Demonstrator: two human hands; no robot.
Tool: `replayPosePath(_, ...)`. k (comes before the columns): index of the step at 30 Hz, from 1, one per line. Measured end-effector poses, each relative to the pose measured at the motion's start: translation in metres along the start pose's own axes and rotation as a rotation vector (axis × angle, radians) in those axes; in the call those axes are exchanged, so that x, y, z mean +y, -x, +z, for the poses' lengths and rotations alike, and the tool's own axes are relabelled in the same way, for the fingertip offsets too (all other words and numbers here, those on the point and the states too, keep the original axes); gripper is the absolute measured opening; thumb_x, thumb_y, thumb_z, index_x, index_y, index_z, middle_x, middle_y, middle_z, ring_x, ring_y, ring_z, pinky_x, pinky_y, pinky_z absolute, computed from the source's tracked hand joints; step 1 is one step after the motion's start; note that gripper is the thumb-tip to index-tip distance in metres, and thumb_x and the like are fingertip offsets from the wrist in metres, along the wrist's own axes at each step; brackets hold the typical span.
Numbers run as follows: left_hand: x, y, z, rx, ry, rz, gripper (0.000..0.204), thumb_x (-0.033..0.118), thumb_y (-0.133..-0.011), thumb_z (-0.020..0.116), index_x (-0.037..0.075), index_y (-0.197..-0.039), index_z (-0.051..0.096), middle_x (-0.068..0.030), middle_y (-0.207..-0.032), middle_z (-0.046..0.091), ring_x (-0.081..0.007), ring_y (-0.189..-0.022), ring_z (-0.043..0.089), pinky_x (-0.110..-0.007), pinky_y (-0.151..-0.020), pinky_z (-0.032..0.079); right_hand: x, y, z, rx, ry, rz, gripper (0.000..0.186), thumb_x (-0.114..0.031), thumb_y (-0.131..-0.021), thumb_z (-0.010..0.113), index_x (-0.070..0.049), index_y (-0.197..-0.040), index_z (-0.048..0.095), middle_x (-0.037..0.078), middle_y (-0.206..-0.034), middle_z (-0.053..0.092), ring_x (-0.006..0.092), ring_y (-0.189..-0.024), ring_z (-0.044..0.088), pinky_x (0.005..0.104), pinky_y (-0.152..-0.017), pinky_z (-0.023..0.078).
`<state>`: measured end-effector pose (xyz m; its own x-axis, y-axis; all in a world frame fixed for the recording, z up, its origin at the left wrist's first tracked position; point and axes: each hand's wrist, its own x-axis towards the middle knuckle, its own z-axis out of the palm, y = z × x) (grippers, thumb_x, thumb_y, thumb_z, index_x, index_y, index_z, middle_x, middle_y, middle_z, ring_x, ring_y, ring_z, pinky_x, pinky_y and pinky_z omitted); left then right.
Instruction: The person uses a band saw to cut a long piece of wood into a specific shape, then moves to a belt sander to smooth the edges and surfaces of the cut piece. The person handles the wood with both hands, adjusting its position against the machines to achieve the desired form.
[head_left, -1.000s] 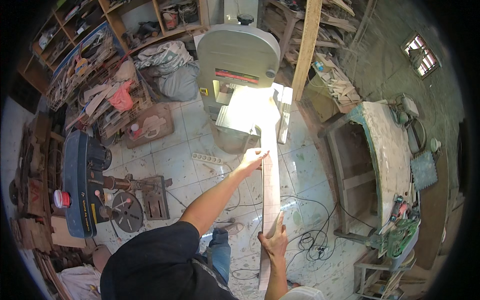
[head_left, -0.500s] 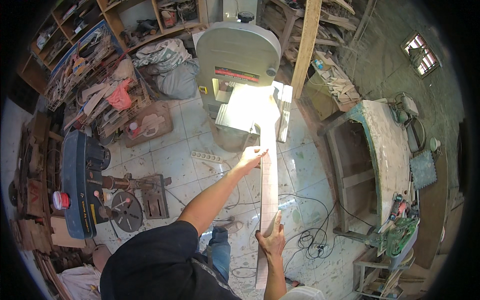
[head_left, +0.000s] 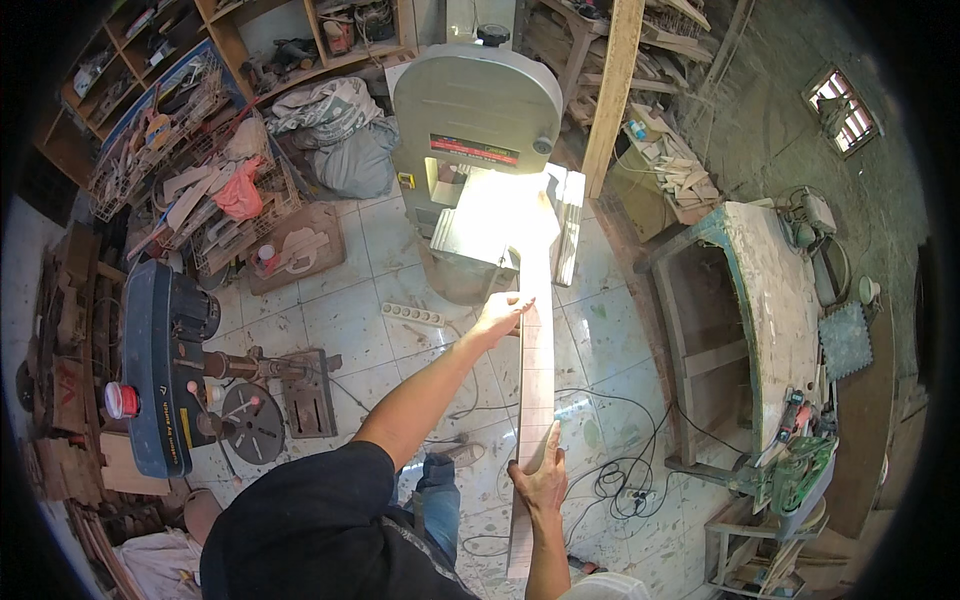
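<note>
A long pale wooden board with thin pencil lines across it runs from near my body up to the band saw. Its far end lies on the saw table, where bright glare hides the blade and the board's tip. My left hand grips the board's left edge a little before the table, fingers on top. Nearer to me, my right hand clasps the lower part from beneath and the right side, thumb on the left edge and index finger stretched along the board.
A drill press stands at the left, a power strip on the tiled floor. Loose black cable coils right of the board. A worn wooden bench with tools stands at the right. Grey sacks lie beside the saw.
The board and my right hand have shifted very slightly to the left at the near end. Both hands keep their hold; the rest looks the same.
</note>
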<state>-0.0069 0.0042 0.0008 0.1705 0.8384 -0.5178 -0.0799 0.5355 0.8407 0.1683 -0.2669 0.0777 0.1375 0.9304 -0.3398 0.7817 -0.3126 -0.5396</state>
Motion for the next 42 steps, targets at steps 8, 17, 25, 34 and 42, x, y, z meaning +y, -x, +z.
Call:
replayPosePath(8, 0.003, 0.0, -0.001, 0.0, -0.021, -0.005, 0.039, 0.036, -0.103, 0.065, 0.004, -0.127, 0.07, -0.0053, -0.109, 0.07, -0.0128, -0.084, 0.063, -0.034, -0.075, 0.06, 0.005, -0.001, 0.005, 0.037, -0.003, -0.048, 0.122, -0.033, -0.068, 0.081, -0.013, -0.167, 0.013, 0.027, -0.112, 0.059, 0.0467, -0.092, 0.066, 0.0516, -0.083, 0.057)
replayPosePath(17, 0.003, -0.003, 0.0, 0.002, -0.023, -0.006, 0.04, 0.037, -0.103, 0.066, 0.004, -0.125, 0.07, -0.0042, -0.102, 0.069, -0.011, -0.078, 0.061, -0.032, -0.071, 0.06, 0.003, -0.002, 0.003, 0.056, 0.015, -0.054, 0.121, -0.032, -0.067, 0.082, -0.013, -0.166, 0.015, 0.026, -0.108, 0.059, 0.0466, -0.089, 0.066, 0.0526, -0.08, 0.056)
replayPosePath(25, -0.005, -0.01, -0.002, -0.006, -0.008, 0.026, 0.04, 0.036, -0.104, 0.065, 0.003, -0.126, 0.07, -0.0049, -0.102, 0.07, -0.0115, -0.076, 0.062, -0.032, -0.073, 0.061, 0.002, -0.004, 0.001, 0.062, 0.02, -0.054, 0.122, -0.029, -0.066, 0.083, -0.014, -0.166, 0.015, 0.026, -0.106, 0.06, 0.046, -0.088, 0.066, 0.0524, -0.08, 0.056)
replayPosePath(34, -0.002, -0.008, 0.002, 0.03, 0.012, 0.059, 0.035, 0.04, -0.1, 0.068, 0.006, -0.108, 0.073, 0.0029, -0.075, 0.056, -0.0076, -0.067, 0.053, -0.031, -0.063, 0.055, 0.004, -0.006, 0.002, 0.071, 0.004, -0.067, 0.123, -0.029, -0.066, 0.083, -0.014, -0.166, 0.014, 0.027, -0.107, 0.06, 0.0466, -0.089, 0.065, 0.0524, -0.081, 0.056)
replayPosePath(42, 0.002, -0.006, 0.004, 0.022, -0.005, 0.059, 0.035, 0.039, -0.102, 0.066, 0.005, -0.107, 0.072, 0.0007, -0.082, 0.059, -0.0095, -0.072, 0.057, -0.032, -0.068, 0.057, 0.002, -0.007, -0.001, 0.059, -0.001, -0.05, 0.121, -0.029, -0.067, 0.081, -0.014, -0.166, 0.014, 0.028, -0.109, 0.06, 0.0477, -0.091, 0.066, 0.0529, -0.082, 0.056)
